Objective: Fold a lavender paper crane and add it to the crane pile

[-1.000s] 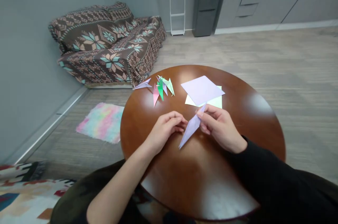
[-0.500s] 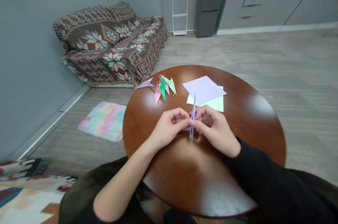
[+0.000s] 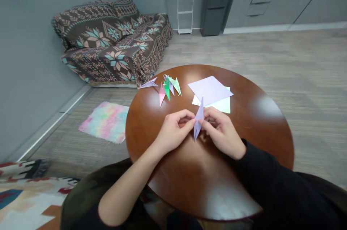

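Observation:
A narrow, diamond-shaped piece of folded lilac paper [image 3: 199, 116] is held upright above the table, pointed at its top and bottom, with a slit in the lower point. My left hand [image 3: 175, 129] pinches its left edge between thumb and fingers. On the other side, my right hand [image 3: 222, 130] grips it with the thumb on the near face and the fingers behind, partly hidden. Just beyond my hands lie a flat lilac sheet [image 3: 210, 90] and, partly beneath it, a pale green sheet [image 3: 222, 105].
Several folded paper cranes in pink [image 3: 162, 94], green [image 3: 167, 89] and other pale colours lie at the far left of the round brown table [image 3: 260, 132]. A patterned covered sofa [image 3: 108, 46] and a fluffy pastel rug [image 3: 105, 121] are beyond it.
The folded lilac paper has turned from nearly edge-on so that its broad face shows. Both hands keep hold, and my fingers have shifted slightly. The whole view has moved a little.

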Motion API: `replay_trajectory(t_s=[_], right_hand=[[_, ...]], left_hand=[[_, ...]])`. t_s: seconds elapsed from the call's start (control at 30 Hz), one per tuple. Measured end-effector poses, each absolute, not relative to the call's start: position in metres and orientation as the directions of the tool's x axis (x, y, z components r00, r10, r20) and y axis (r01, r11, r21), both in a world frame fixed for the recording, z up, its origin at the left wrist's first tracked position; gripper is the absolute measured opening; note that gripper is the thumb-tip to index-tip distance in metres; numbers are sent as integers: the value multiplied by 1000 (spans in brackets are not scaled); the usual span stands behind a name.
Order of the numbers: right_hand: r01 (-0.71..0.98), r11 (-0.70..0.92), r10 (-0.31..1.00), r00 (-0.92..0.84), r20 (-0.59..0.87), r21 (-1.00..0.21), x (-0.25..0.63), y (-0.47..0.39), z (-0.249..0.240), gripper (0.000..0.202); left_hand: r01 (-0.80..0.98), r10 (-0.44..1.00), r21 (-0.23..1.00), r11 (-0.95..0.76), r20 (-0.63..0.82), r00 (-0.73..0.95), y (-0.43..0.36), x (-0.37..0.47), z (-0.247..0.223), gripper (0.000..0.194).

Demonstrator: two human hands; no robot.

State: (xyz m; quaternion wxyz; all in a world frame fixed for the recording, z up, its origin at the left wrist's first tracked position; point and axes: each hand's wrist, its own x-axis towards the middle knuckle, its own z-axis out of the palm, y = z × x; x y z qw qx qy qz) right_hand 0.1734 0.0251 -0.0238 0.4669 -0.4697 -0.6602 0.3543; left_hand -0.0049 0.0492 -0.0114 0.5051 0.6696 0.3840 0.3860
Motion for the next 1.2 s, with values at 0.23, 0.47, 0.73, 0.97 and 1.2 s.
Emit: replay_trajectory(t_s=[0.23, 0.47, 0.73, 0.97, 1.2], right_hand=[[625, 593, 712, -113, 693, -507, 178, 20, -24, 15], [795, 582, 598, -278, 752, -169, 188, 18, -26, 28], [264, 467, 881, -63, 468, -844, 171, 20, -21, 16], [-197, 105, 974, -175, 141, -975, 167, 21, -19, 15], [365, 408, 892, 35, 450, -837, 166, 19, -24, 7]], left_hand=[[211, 947, 945, -251, 194, 258, 43, -4, -9, 18], [-262, 952, 961, 91, -8, 305, 45, -3, -10, 22], [-364, 939, 908, 207, -81, 333, 50, -5, -13, 25], [-278, 927, 950, 145, -32, 373, 51, -8, -13, 36], [-117, 953, 989, 87, -48, 300, 46, -3, -12, 29]])
